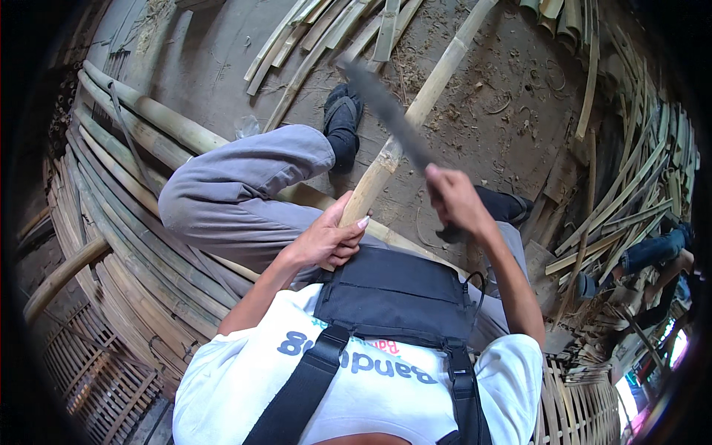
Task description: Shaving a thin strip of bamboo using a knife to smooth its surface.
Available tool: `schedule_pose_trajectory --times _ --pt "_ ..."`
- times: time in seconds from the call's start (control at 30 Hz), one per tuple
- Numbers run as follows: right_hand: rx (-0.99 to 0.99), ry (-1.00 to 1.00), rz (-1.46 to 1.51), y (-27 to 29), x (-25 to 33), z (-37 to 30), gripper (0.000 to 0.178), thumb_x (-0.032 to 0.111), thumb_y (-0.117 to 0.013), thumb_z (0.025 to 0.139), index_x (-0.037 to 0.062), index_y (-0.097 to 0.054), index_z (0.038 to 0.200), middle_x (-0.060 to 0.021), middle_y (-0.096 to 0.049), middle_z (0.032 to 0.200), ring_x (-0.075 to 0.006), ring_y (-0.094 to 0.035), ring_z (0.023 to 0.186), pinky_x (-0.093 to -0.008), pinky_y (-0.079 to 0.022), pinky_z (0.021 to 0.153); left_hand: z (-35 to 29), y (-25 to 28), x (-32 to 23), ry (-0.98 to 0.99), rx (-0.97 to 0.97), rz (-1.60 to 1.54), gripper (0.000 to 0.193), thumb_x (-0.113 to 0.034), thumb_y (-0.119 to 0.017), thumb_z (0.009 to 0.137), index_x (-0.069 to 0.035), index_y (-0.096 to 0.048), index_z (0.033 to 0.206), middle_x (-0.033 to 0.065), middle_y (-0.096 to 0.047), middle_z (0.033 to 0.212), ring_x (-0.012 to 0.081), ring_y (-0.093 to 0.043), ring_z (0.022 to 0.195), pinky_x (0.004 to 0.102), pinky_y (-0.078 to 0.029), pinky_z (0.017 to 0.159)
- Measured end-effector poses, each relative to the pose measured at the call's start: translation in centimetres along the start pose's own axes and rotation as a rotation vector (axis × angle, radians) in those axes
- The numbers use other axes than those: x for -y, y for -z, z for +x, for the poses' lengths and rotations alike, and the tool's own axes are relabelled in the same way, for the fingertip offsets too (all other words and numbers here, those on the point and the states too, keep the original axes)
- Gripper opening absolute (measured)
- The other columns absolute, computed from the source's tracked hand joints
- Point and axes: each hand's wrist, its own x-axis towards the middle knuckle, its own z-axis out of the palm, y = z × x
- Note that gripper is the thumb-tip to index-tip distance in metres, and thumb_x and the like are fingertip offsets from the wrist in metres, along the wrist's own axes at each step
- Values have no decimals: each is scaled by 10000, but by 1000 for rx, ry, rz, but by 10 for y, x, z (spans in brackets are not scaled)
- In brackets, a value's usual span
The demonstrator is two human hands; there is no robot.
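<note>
A long pale bamboo pole (437,80) slants from near my waist up toward the far right. My left hand (331,236) is wrapped round its near end. In my right hand (456,200) is the handle of a machete (387,110), whose dark, broad blade points up and to the left. The blade crosses over the pole just beyond a node; I cannot tell whether it touches the bamboo. Part of the handle is hidden by my fingers.
Several thick bamboo poles (148,111) are piled at my left. Split strips (319,37) lie ahead, and a heap of strips (638,185) rises at the right. Shavings (512,96) litter the floor. Another person's leg (653,252) shows at the far right.
</note>
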Motion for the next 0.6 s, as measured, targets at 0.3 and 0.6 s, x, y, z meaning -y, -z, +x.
schedule_pose_trajectory --times 0.3,0.6 --pt "-63 -35 -58 -1 17 2 560 474 -453 989 -20 -546 742 -38 -497 559 -132 -500 485 -313 -410 459 2 4 2 -18 16 12 312 -185 -519 1000 -135 -357 1263 -28 -337 689 33 -227 462 198 -192 382" --pt "-46 -9 -55 3 12 3 569 480 -440 995 1 -546 706 -12 -487 552 -105 -479 439 -317 -400 405 -1 0 3 -18 -23 31 343 -179 -513 1002 -142 -341 1296 -29 -338 694 33 -237 470 196 -203 383"
